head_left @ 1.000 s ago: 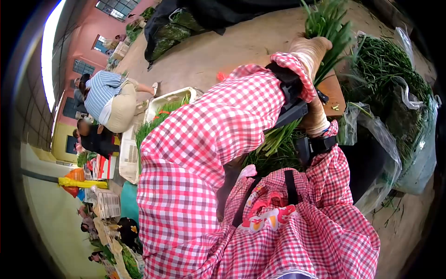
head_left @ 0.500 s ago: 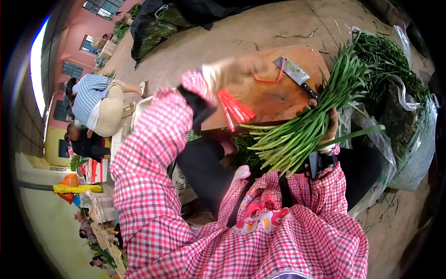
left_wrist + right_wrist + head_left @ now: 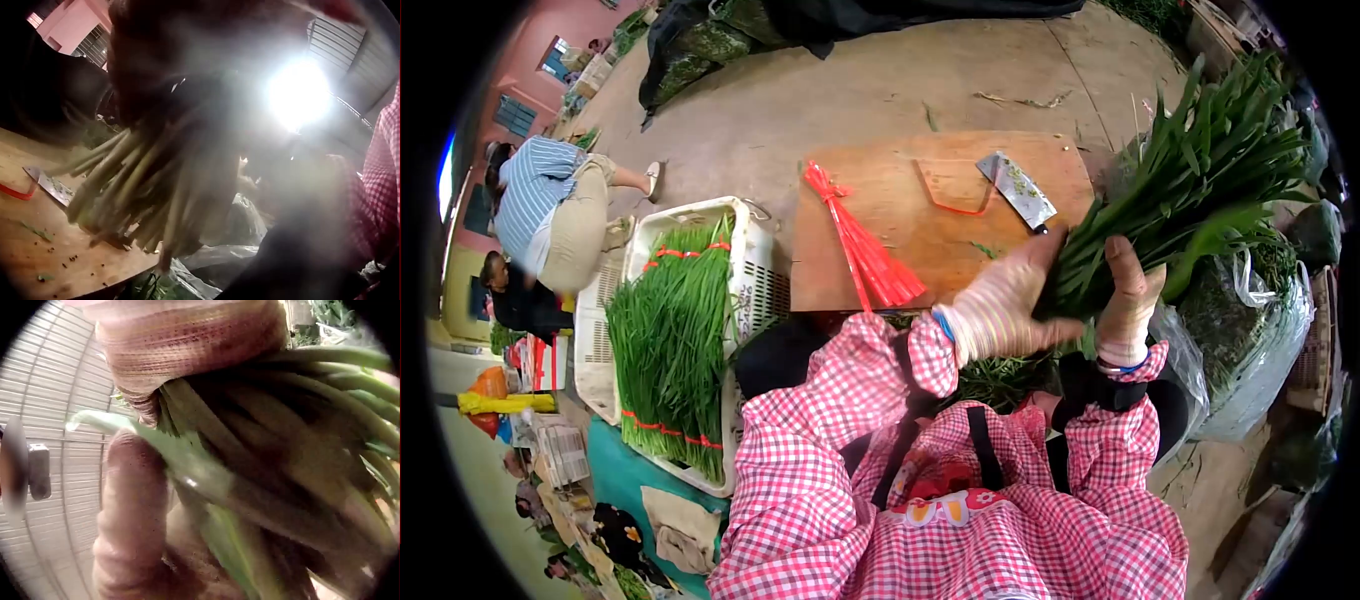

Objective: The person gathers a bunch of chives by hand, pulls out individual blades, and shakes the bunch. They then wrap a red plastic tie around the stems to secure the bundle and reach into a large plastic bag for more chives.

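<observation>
Both hands hold a bunch of garlic chives (image 3: 1190,170), its dark leaves fanned toward the upper right of the head view. My left hand (image 3: 1000,310), in a striped knit glove, grips the stalk end, thumb below. Opposite it, my right hand (image 3: 1130,300) curls round the bunch with its thumb upright. One loose leaf (image 3: 181,456) crosses a finger of that hand in the right wrist view. Pale cut stalks (image 3: 144,181) hang in the left wrist view, where the left hand is dark and blurred. A cleaver (image 3: 1025,195) lies on the wooden board (image 3: 970,245).
Red plastic strips (image 3: 865,245) and a bent red band (image 3: 950,207) lie on the board. To the left, a white crate (image 3: 755,255) holds tied chives (image 3: 675,340). A clear bag (image 3: 1260,375) of greens stands at right. A person in a striped shirt (image 3: 550,190) bends beyond the crate.
The left hand swung from the bunch out over the board, then came back onto the stalks. The bunch has turned its leaves up and right. The head view now takes in the whole crate.
</observation>
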`<state>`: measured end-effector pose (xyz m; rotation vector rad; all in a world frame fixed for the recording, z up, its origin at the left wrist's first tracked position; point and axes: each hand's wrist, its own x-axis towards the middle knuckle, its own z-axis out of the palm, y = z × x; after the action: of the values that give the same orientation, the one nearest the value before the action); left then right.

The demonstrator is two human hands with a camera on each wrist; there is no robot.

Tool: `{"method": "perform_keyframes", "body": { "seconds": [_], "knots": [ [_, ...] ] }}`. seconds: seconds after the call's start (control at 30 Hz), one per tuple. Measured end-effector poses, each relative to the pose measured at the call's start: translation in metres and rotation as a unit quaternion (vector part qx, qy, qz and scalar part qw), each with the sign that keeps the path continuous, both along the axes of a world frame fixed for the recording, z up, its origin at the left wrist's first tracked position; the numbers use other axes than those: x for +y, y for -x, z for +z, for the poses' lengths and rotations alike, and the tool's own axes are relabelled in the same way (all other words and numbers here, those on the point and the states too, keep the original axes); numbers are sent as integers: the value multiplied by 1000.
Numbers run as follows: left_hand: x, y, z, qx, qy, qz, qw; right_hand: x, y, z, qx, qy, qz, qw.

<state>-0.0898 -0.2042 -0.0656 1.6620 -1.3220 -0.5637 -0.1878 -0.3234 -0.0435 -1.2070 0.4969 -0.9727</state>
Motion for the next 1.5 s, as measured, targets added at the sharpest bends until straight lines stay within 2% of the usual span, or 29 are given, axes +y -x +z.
{"method": "perform_keyframes", "body": {
  "seconds": [0.07, 0.1, 0.13, 0.2, 0.27, 0.33, 0.37, 0.4, 0.53, 0.6, 0.63, 0.67, 0.7, 0.73, 0.8, 0.87, 0.9, 0.93, 1.0, 1.07, 1.13, 1.17, 1.2, 1.23, 1.27, 1.33, 1.37, 1.47, 1.5],
  "knots": [
    [-11, -16, -15, 41, 35, 16, 998, -18, -6, -20, -4, 6, 44, 999],
    [-19, -23, -19, 135, 108, -12, 985, -19, -14, -26, -29, 5, 52, 998],
    [-23, -29, -25, 191, 93, -11, 977, -16, -21, -26, -53, -1, 62, 997],
    [-29, -40, -42, 437, 90, -51, 894, -14, -31, -50, -81, -51, 70, 993],
    [-41, -62, -90, 571, 14, -20, 820, -23, -33, -79, 80, -10, 108, 991],
    [-33, -62, -103, 337, 45, -8, 940, -25, -37, -101, 67, -22, 119, 990],
    [-29, -62, -109, 214, 58, 19, 975, -27, -37, -109, 56, 6, 114, 992],
    [-34, -61, -112, 318, 65, 36, 945, -29, -37, -113, 43, 35, 107, 993],
    [-45, -71, -120, 248, 97, 40, 963, -37, -43, -106, 7, -6, 142, 990],
    [-51, -65, -115, 301, 157, 37, 940, -32, -43, -83, -26, -65, 185, 980],
    [-57, -64, -110, 327, 184, 34, 926, -36, -44, -89, 21, 6, 170, 985],
    [-65, -66, -111, 252, 128, 45, 958, -40, -42, -96, 70, 75, 150, 983],
    [-75, -68, -122, 175, 70, 57, 980, -30, -44, -88, 88, -51, 112, 988],
    [-77, -61, -93, 79, -46, 74, 993, -27, -53, -85, 6, -44, 89, 995],
    [-81, -47, -33, -153, -278, 48, 947, -31, -44, -69, 55, -75, 87, 992],
    [-80, -26, -40, -298, -262, 48, 917, -29, -44, -61, 9, -68, 56, 996],
    [-79, -19, -30, -265, -283, 37, 921, -30, -40, -67, 3, -122, 62, 991],
    [-71, -11, -27, -338, -262, 37, 903, -36, -35, -77, -4, -175, 68, 982],
    [-55, -6, -17, -343, -243, -24, 907, -42, -20, -88, 23, -202, 66, 977],
    [-33, -10, 0, -312, -179, -62, 931, -44, -3, -104, -77, -293, 108, 947],
    [-12, -32, 5, -158, -113, -121, 973, -34, 14, -92, -138, -315, 151, 927],
    [2, -42, 0, -62, -63, -69, 994, -36, 19, -98, -182, -325, 173, 912],
    [10, -58, -3, -29, -89, -17, 995, -40, 25, -105, -226, -335, 195, 894],
    [21, -81, -30, 126, -89, 57, 986, -42, 30, -116, -260, -341, 229, 874],
    [36, -142, -95, 95, -207, 222, 948, -43, 32, -119, -300, -347, 232, 858],
    [44, -197, -155, 210, -203, 270, 918, -45, 32, -124, -343, -336, 269, 835],
    [31, -198, -142, 49, -338, 348, 873, -45, 29, -125, -352, -328, 271, 834],
    [12, -216, -156, 44, -421, 378, 823, -47, 26, -125, -354, -321, 282, 832],
    [9, -216, -169, -57, -379, 355, 853, -43, 23, -118, -321, -344, 222, 854]
  ]
}}
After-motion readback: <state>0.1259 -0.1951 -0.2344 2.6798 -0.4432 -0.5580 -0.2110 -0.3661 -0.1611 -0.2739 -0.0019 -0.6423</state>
